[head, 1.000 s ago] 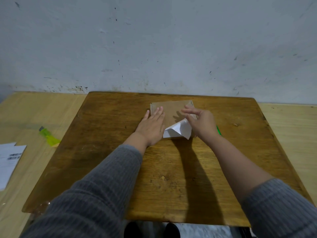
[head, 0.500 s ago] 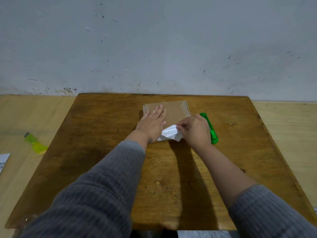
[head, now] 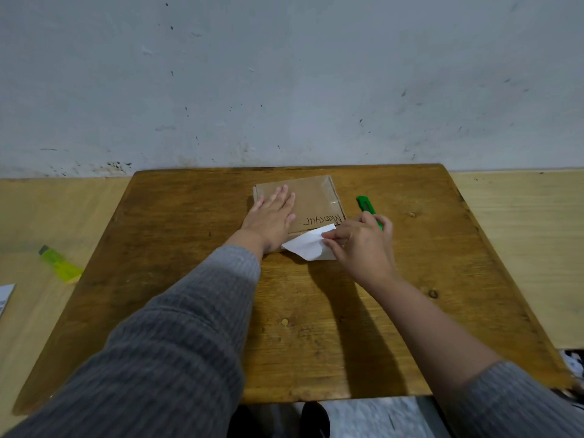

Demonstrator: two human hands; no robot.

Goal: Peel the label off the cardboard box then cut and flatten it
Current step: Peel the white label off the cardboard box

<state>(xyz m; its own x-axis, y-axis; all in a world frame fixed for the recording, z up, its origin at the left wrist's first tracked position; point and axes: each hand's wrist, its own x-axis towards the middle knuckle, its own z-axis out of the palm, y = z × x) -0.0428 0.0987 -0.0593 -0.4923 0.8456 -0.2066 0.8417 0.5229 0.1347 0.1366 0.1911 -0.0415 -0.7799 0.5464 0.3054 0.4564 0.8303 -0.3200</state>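
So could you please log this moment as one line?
left hand pressing box | right hand pinching label, nearly off | green cutter untouched

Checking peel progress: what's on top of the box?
On the box: the flat left hand, handwriting, and the label pinched by the right hand. Anything beneath the palm is hidden.

The box (head: 311, 200) is plain brown cardboard with black handwriting along its near edge. The label (head: 308, 246) at its 6 o'clock side shows a blank white underside. At the box's 3 o'clock lies a bright green cutter (head: 366, 206). The table (head: 189, 248) is dark honey-brown wood with streaky grain and small knots. Both sleeves (head: 177, 343) are grey, ribbed knit. Far out at 9 o'clock sits a translucent yellow-green lighter (head: 60, 263) on pale wood.
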